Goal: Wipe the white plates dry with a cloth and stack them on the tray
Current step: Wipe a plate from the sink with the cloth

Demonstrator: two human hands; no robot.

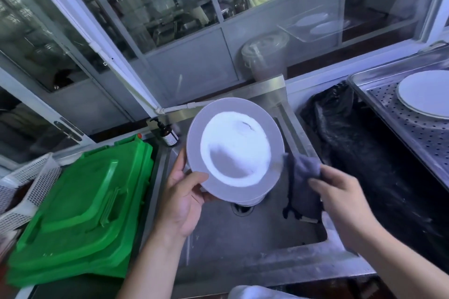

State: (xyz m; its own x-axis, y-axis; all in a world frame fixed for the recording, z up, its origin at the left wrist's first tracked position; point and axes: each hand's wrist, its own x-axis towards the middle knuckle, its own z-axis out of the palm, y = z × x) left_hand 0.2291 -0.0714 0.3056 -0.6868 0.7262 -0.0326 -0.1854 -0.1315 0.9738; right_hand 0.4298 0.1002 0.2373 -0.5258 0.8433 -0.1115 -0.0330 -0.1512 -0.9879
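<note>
Your left hand (181,198) pinched the white plate (235,150) by its near-left rim over the sink (243,233). Your right hand (345,198) clutched the cloth (302,177), touching the plate's right rim (the nearer hand for wiping). The tray (413,126) lay well apart, far right.

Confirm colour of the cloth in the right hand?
Grey-purple cloth, gripped by the right hand. Only the head view shows it.
</note>
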